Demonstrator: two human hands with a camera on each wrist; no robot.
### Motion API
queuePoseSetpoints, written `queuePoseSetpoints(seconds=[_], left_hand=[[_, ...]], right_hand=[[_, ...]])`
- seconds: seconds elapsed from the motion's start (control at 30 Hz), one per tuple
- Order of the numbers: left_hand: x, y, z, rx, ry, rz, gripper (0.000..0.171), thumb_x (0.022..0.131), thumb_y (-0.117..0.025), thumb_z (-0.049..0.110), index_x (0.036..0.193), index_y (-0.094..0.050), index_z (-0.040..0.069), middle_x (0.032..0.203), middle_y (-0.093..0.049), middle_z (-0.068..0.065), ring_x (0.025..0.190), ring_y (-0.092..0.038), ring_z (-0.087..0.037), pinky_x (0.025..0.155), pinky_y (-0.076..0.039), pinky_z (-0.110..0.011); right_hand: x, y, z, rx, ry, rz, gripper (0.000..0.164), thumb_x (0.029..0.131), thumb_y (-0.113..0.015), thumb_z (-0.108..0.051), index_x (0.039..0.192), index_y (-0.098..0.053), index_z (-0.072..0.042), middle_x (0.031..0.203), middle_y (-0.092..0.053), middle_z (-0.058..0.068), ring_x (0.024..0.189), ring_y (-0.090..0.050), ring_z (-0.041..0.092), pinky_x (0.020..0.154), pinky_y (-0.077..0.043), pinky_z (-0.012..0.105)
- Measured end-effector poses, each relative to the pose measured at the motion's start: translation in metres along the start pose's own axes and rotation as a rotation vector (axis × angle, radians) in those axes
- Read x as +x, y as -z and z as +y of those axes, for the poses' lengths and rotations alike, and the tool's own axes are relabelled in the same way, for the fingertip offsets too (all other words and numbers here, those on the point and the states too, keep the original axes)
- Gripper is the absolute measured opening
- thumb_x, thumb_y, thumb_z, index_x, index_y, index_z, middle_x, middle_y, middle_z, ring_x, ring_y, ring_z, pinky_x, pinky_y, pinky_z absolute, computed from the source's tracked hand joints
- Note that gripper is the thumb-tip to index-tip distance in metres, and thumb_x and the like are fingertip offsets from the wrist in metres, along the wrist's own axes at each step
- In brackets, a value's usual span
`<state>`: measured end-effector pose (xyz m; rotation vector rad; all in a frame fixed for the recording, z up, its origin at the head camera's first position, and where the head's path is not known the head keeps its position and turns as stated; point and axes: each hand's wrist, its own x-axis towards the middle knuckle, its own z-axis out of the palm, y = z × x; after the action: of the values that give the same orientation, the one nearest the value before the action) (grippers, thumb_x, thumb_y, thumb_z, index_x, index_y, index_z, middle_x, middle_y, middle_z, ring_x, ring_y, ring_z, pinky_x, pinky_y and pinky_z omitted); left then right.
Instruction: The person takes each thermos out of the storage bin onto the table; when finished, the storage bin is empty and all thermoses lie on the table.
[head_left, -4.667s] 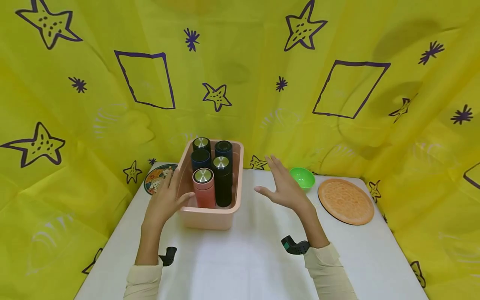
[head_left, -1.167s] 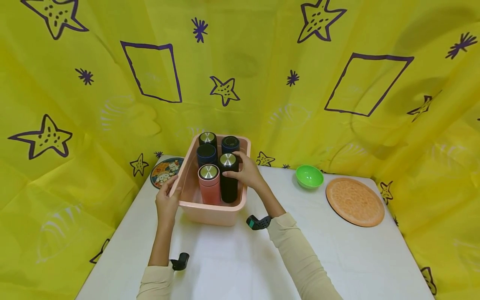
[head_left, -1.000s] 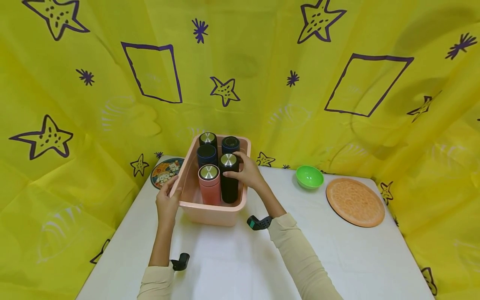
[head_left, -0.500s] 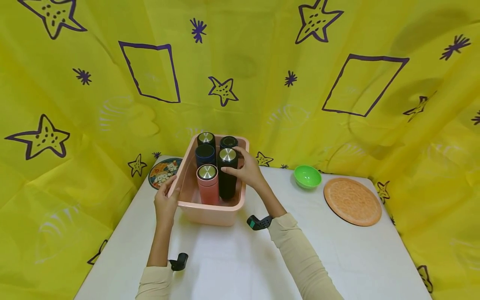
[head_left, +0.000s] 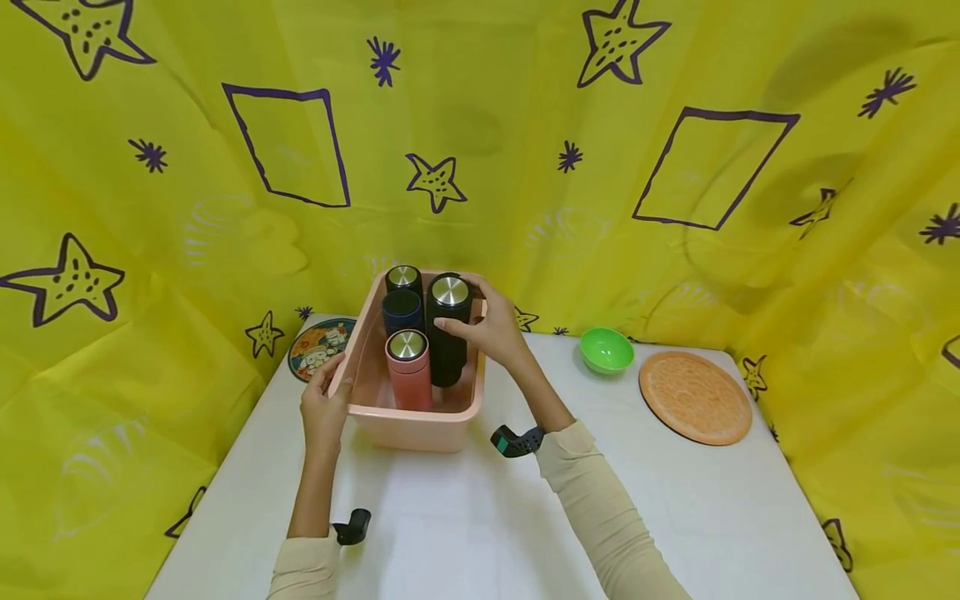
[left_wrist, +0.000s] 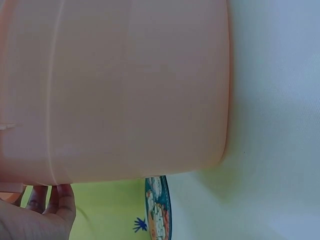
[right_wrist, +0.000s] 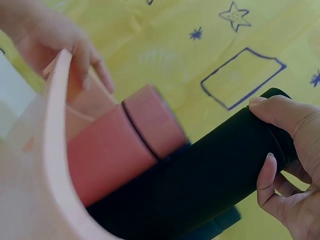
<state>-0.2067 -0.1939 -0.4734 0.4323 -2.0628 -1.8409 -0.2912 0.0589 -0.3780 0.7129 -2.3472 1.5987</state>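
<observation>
My right hand (head_left: 497,332) holds a tall black flask (head_left: 447,343) with a silver-topped lid, thumb on one side and fingers round the other. Its lid stands higher than the others, and its lower part is inside the pink plastic bin (head_left: 408,414). On the bin's left rim, my left hand (head_left: 324,413) keeps a grip; the left wrist view shows its fingers (left_wrist: 65,202) at the rim. A pink flask (head_left: 411,382), a dark blue-lidded flask (head_left: 402,309) and a black silver-topped flask (head_left: 403,278) stand in the bin. Another dark flask behind the held one is mostly hidden.
Right of the bin, a green bowl (head_left: 606,351) and a round orange-brown board (head_left: 695,397) sit on the white table (head_left: 465,533). A round patterned plate (head_left: 318,347) lies at the back left. Yellow patterned cloth (head_left: 480,150) surrounds the table.
Both hands have gone from apart to the bin: left to its rim, right to the black flask. Over the last half second the flask has risen, covering the dark flask behind it.
</observation>
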Motion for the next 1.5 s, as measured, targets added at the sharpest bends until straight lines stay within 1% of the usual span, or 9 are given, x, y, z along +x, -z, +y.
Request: queuePoseSetpoints(seconds=[0.1, 0.23, 0.4, 0.67, 0.83, 1.03, 1.13, 1.33, 1.5], left_hand=[[0.0, -0.001, 0.0, 0.003, -0.009, 0.005, 0.041, 0.095, -0.057, 0.001, 0.135, -0.056, 0.01, 0.138, -0.054, -0.017, 0.128, -0.049, -0.032, 0.106, -0.044, -0.051], [0.0, -0.002, 0.0, 0.0, -0.015, 0.005, 0.041, 0.095, -0.056, 0.0, 0.135, -0.056, 0.009, 0.137, -0.054, -0.017, 0.128, -0.049, -0.031, 0.106, -0.044, -0.05], [-0.001, -0.001, 0.0, 0.0, -0.014, 0.004, 0.04, 0.096, -0.057, 0.002, 0.135, -0.056, 0.009, 0.138, -0.054, -0.017, 0.128, -0.049, -0.031, 0.106, -0.045, -0.05], [-0.004, 0.002, 0.001, 0.007, -0.004, -0.004, 0.041, 0.096, -0.056, 0.002, 0.137, -0.055, 0.008, 0.14, -0.052, -0.018, 0.13, -0.047, -0.033, 0.106, -0.043, -0.052], [-0.005, 0.003, 0.002, 0.008, -0.01, 0.005, 0.041, 0.096, -0.057, 0.001, 0.136, -0.055, 0.008, 0.139, -0.053, -0.018, 0.13, -0.048, -0.033, 0.106, -0.043, -0.052], [-0.005, 0.001, 0.002, 0.013, 0.002, -0.004, 0.042, 0.096, -0.056, 0.002, 0.137, -0.054, 0.009, 0.139, -0.053, -0.016, 0.129, -0.048, -0.03, 0.104, -0.044, -0.049], [-0.005, 0.001, 0.002, 0.017, 0.004, 0.001, 0.042, 0.096, -0.056, 0.002, 0.137, -0.055, 0.01, 0.139, -0.054, -0.015, 0.128, -0.049, -0.029, 0.104, -0.045, -0.048], [-0.005, 0.001, 0.001, 0.005, 0.001, -0.002, 0.041, 0.096, -0.056, 0.002, 0.137, -0.054, 0.009, 0.14, -0.052, -0.018, 0.129, -0.048, -0.033, 0.106, -0.043, -0.051], [-0.003, 0.0, 0.0, 0.007, -0.008, 0.006, 0.04, 0.096, -0.057, 0.003, 0.136, -0.055, 0.009, 0.14, -0.053, -0.016, 0.129, -0.049, -0.03, 0.106, -0.045, -0.049]], right_hand=[[0.0, 0.005, -0.009, -0.003, -0.002, 0.027, 0.068, 0.075, -0.085, -0.022, 0.134, -0.053, -0.009, 0.123, -0.062, 0.011, 0.113, -0.056, 0.025, 0.088, -0.057, 0.048], [0.0, 0.012, -0.022, 0.014, 0.008, 0.057, 0.067, 0.075, -0.084, -0.021, 0.133, -0.053, -0.009, 0.122, -0.061, 0.012, 0.112, -0.054, 0.024, 0.076, -0.06, 0.04], [0.0, 0.023, -0.038, 0.033, 0.031, 0.092, 0.067, 0.075, -0.083, -0.02, 0.133, -0.052, -0.009, 0.122, -0.061, 0.01, 0.111, -0.054, 0.021, 0.072, -0.056, 0.03], [-0.006, 0.046, -0.057, 0.062, 0.067, 0.168, 0.066, 0.075, -0.084, -0.017, 0.133, -0.053, -0.008, 0.118, -0.061, 0.01, 0.103, -0.052, 0.018, 0.063, -0.05, 0.021], [-0.007, 0.062, -0.063, 0.061, 0.109, 0.211, 0.065, 0.075, -0.084, -0.016, 0.131, -0.053, -0.007, 0.115, -0.061, 0.011, 0.099, -0.052, 0.015, 0.059, -0.047, 0.018], [-0.011, 0.079, -0.057, 0.063, 0.116, 0.265, 0.064, 0.074, -0.084, -0.014, 0.131, -0.055, -0.007, 0.114, -0.061, 0.01, 0.098, -0.052, 0.013, 0.058, -0.045, 0.018], [-0.013, 0.085, -0.049, 0.058, 0.09, 0.279, 0.065, 0.074, -0.084, -0.013, 0.132, -0.055, -0.007, 0.116, -0.061, 0.01, 0.101, -0.052, 0.013, 0.061, -0.047, 0.018], [-0.021, 0.095, -0.033, 0.026, 0.012, 0.308, 0.068, 0.074, -0.083, -0.011, 0.136, -0.053, -0.008, 0.123, -0.059, 0.012, 0.108, -0.051, 0.015, 0.067, -0.05, 0.019], [-0.025, 0.102, -0.018, -0.019, -0.039, 0.327, 0.068, 0.075, -0.083, -0.015, 0.136, -0.052, -0.008, 0.124, -0.059, 0.012, 0.112, -0.051, 0.017, 0.07, -0.05, 0.02]])
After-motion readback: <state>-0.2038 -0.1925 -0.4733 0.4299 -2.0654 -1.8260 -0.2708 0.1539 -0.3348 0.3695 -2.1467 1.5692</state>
